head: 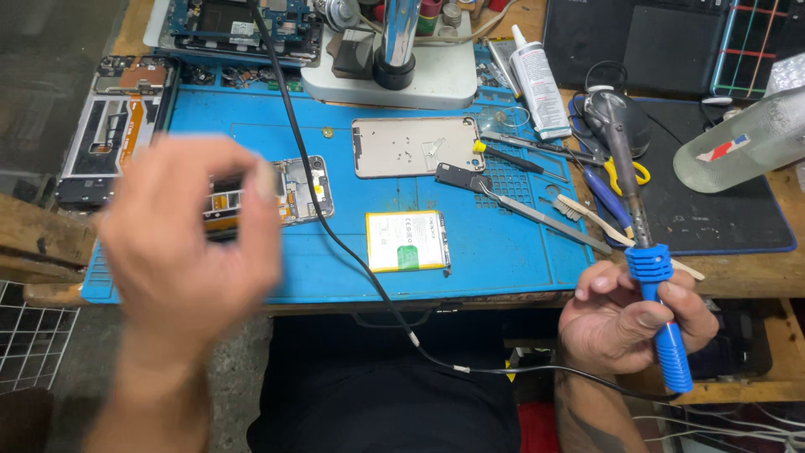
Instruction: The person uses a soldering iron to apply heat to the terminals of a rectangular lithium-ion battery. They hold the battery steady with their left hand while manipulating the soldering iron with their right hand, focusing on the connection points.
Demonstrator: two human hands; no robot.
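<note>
Left hand point(189, 243) motion-blurred, fingers unclear, hiding part of the opened silver phone chassis point(293, 191). Clear plastic bottle point(742, 143) cut by right edge. Silver microscope column point(401, 33) cut at top.

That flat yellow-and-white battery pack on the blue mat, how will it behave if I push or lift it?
The battery pack lies flat on the blue mat, so it should slide rather than roll or tip. It looks thin and slab-like, probably fairly stiff but easy to damage if bent or pierced. Its low edges may be hard to pinch; the mat probably grips it somewhat.
</note>
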